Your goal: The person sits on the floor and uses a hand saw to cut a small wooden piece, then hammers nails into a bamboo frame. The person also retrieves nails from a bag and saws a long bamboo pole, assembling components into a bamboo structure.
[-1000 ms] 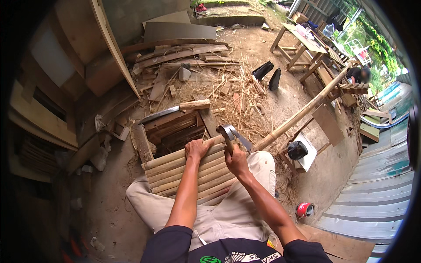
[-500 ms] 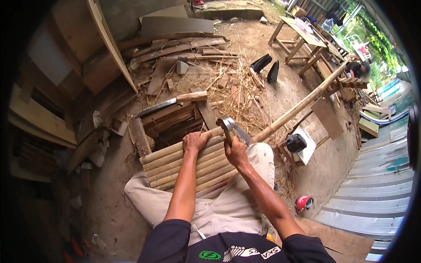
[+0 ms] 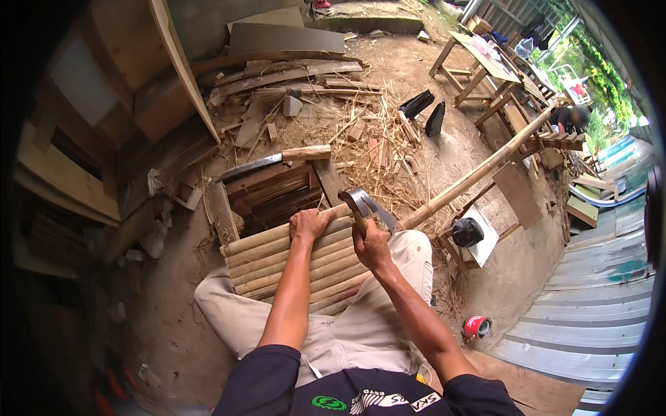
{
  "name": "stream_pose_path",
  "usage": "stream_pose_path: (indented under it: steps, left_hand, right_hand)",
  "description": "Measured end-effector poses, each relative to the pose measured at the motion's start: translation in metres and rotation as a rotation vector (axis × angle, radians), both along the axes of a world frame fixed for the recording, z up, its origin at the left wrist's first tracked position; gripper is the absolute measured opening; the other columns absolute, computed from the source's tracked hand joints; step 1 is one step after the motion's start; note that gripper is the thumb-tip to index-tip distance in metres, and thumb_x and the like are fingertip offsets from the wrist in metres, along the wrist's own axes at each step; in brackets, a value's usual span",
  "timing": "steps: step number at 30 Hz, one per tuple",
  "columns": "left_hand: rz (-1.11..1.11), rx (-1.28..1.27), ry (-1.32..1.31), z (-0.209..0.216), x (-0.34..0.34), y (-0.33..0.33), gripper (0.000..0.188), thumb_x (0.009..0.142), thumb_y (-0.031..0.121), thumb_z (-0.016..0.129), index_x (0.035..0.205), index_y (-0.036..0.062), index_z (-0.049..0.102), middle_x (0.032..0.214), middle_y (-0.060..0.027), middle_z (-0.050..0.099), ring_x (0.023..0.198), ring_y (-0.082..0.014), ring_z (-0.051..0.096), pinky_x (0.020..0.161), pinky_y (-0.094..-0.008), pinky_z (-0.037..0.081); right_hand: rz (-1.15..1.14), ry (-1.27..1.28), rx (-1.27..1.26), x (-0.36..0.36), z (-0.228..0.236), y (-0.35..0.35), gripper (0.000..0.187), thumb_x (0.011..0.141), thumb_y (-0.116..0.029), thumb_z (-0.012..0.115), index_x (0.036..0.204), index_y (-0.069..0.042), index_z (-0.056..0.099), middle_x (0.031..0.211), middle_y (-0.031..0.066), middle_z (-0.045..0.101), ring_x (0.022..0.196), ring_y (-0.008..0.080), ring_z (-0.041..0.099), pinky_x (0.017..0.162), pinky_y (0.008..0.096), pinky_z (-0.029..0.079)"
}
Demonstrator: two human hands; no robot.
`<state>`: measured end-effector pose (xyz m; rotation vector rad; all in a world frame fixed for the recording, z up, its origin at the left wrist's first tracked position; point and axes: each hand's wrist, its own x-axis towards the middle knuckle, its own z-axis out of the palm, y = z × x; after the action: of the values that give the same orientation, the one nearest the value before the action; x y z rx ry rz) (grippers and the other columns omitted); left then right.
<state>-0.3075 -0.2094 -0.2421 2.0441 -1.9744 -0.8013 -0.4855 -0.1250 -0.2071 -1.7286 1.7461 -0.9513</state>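
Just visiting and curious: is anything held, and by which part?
The right hand grips a grey-headed hammer by its brown wooden handle; the left hand rests on pale bamboo poles.

A dark, nearly black T-shirt [image 3: 380, 380] with short sleeves [image 3: 265, 378] is worn. Its chest is marked with a green emblem [image 3: 329, 403] at left, slanted white stripes [image 3: 363, 401] in the middle and white block lettering [image 3: 425, 401] at right. Loose beige trousers [image 3: 340, 340] are worn below, fitted with a pale drawstring [image 3: 316, 371].
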Motion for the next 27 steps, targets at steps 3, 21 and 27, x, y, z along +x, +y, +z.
stream_pose_path:
  steps: [3,21,27]
  left_hand:
    - [-0.004,-0.017,-0.003,-0.001,0.000,-0.004,0.070,0.078,0.074,0.055,0.091,0.0078,0.076,0.095,-0.0236,0.070,0.095,-0.0408,0.067,0.084,-0.0475,0.051]
    - [-0.030,-0.019,0.004,0.005,0.002,0.000,0.072,0.079,0.074,0.054,0.094,0.0072,0.075,0.097,-0.0232,0.070,0.096,-0.0407,0.067,0.085,-0.0466,0.052]
    - [0.012,0.011,0.020,0.003,0.002,-0.001,0.071,0.078,0.074,0.054,0.094,0.0085,0.075,0.097,-0.0222,0.070,0.097,-0.0398,0.067,0.085,-0.0466,0.052]
  right_hand:
    - [-0.026,0.139,0.066,0.002,0.000,0.001,0.024,0.091,-0.018,0.060,0.092,0.003,0.049,0.071,0.0337,0.060,0.072,0.0526,0.061,0.062,0.0582,0.047]
    - [-0.015,0.040,-0.009,0.004,0.004,0.002,0.024,0.091,-0.018,0.060,0.089,0.005,0.051,0.072,0.0349,0.060,0.074,0.0528,0.061,0.061,0.0563,0.047]
    - [-0.030,0.102,0.033,0.005,0.005,-0.002,0.024,0.091,-0.016,0.061,0.090,0.004,0.049,0.072,0.0343,0.060,0.073,0.0521,0.062,0.061,0.0571,0.047]
